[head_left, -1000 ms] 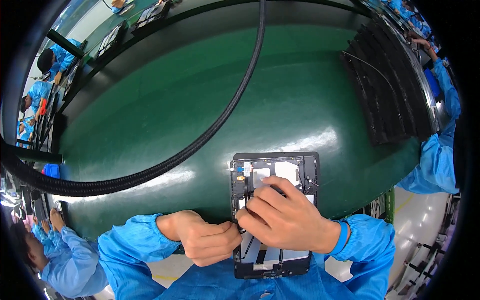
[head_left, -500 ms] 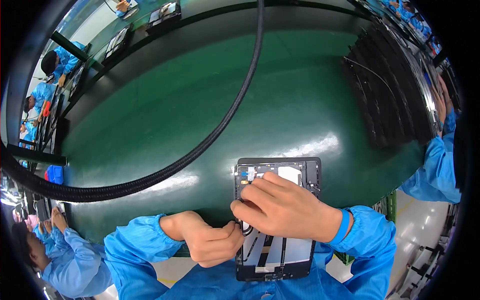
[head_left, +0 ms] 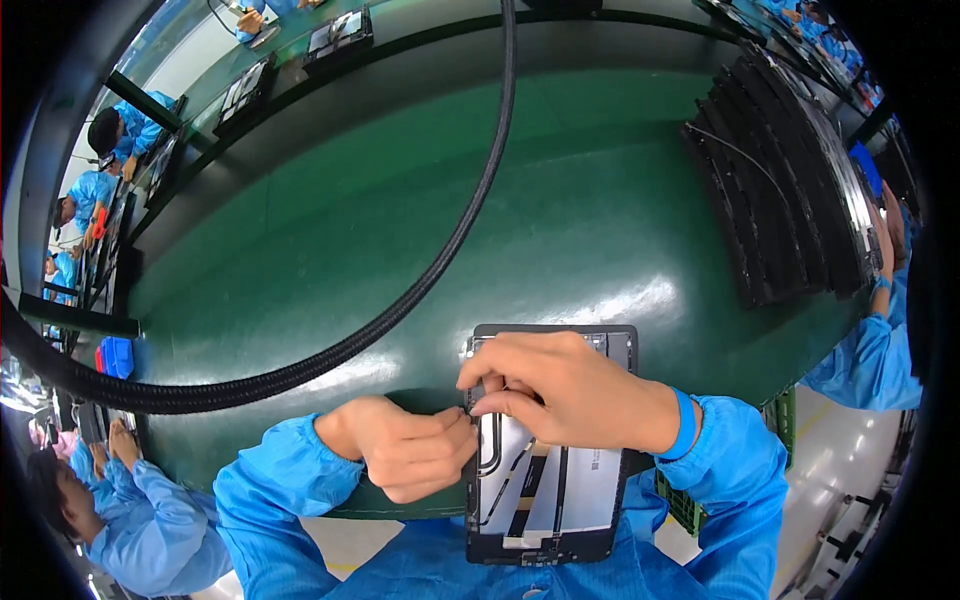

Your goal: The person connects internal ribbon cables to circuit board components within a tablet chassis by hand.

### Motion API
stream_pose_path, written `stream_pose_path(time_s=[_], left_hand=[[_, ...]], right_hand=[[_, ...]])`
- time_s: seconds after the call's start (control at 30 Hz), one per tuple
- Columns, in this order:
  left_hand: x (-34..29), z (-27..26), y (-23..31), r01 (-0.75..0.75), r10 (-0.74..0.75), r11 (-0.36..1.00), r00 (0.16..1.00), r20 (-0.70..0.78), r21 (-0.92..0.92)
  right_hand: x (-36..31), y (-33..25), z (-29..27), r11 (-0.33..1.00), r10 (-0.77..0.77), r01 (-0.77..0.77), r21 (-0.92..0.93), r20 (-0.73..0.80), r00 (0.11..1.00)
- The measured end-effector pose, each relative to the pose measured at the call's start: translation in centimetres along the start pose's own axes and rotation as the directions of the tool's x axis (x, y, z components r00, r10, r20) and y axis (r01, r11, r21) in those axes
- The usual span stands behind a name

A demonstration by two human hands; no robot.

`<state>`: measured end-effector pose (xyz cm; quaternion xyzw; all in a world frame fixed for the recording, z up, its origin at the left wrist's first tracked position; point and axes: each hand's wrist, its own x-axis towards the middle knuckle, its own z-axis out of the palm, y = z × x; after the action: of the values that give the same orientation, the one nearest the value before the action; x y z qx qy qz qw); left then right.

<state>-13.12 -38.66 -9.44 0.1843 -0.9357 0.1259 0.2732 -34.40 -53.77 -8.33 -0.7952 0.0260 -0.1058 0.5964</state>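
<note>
An opened black tablet point(head_left: 485, 548) lies at the front edge of the green table, partly overhanging it, its inside facing up. White battery panels point(head_left: 592, 490) and dark ribbon cables point(head_left: 533, 475) show in it. My left hand point(head_left: 415, 447) is closed in a pinch at the tablet's left edge, beside a thin black wire point(head_left: 496, 445); what its fingertips hold is hidden. My right hand point(head_left: 580, 392) reaches over the upper part of the tablet, thumb and fingers curled together near the same left edge. Nothing between those fingers can be made out.
A thick braided black cable point(head_left: 440, 260) arcs over the green table point(head_left: 300, 240). At the right stands a stack of black panels point(head_left: 780, 190), near another person's blue sleeve point(head_left: 860, 350). A blue bin point(head_left: 117, 357) sits left; opened tablets point(head_left: 338, 35) line a far rail.
My right hand has moved slightly up and left, curling in closer to the tablet's left edge. My left hand has risen a little along that edge.
</note>
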Motion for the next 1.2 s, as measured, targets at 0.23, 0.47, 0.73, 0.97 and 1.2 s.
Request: stream_pose_path(time_s=[0.23,0.47,0.73,0.97,1.2], left_hand=[[-0.6,0.1,-1.9,0.079,-0.079,0.997,0.996,0.036,0.013],[-0.2,0.1,-0.5,0.275,-0.277,0.959,0.96,-0.032,-0.065],[0.2,0.3,0.2,0.292,-0.294,0.955,0.955,-0.032,-0.059],[0.4,1.0,1.6,0.416,-0.419,0.907,0.907,-0.041,-0.065],[8.0,2.8,10.7,0.266,-0.122,0.822,0.946,0.301,-0.504]], right_hand=[[0.5,-0.2,-0.5,0.976,0.179,-0.162,0.149,-0.111,0.978],[0.5,-0.6,-0.6,0.964,0.241,-0.23,0.135,-0.074,0.968],[0.1,-0.1,-0.2,0.985,0.159,-0.15,0.09,-0.102,0.982],[-0.7,0.3,-2.9,0.953,0.099,0.03,0.301,-0.406,0.908],[-7.7,-1.5,-8.0,0.99,-0.028,0.124,0.061,-0.788,0.615]])
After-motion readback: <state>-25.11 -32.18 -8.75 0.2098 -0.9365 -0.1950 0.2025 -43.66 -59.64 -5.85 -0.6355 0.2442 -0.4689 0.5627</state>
